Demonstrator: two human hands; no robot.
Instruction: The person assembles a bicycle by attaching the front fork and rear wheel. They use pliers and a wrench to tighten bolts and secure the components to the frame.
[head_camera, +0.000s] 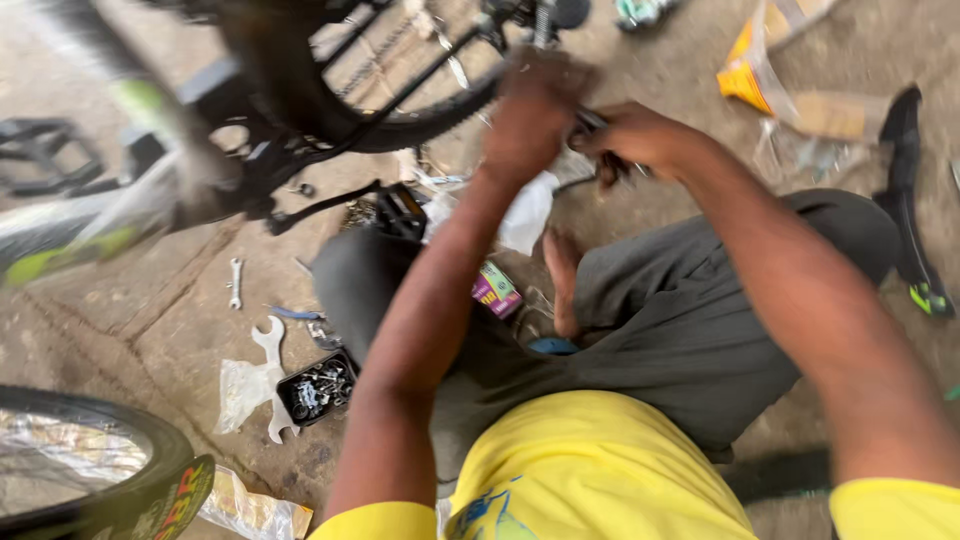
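I sit cross-legged on a concrete floor beside a black and green bicycle (150, 190). My left hand (535, 110) is blurred with motion and closed near the bike's rear wheel (400, 125). My right hand (635, 135) is closed around a dark metal tool or part (590, 122) that pokes out toward the left hand. What exactly the left hand grips is hidden by blur.
A black tray of bolts (317, 388), a flat white wrench (270, 345) and a small spanner (235, 283) lie on the floor at left. A small purple box (496, 290) rests by my knee. Another tyre (120, 450) is at bottom left, a black fender (910, 200) at right.
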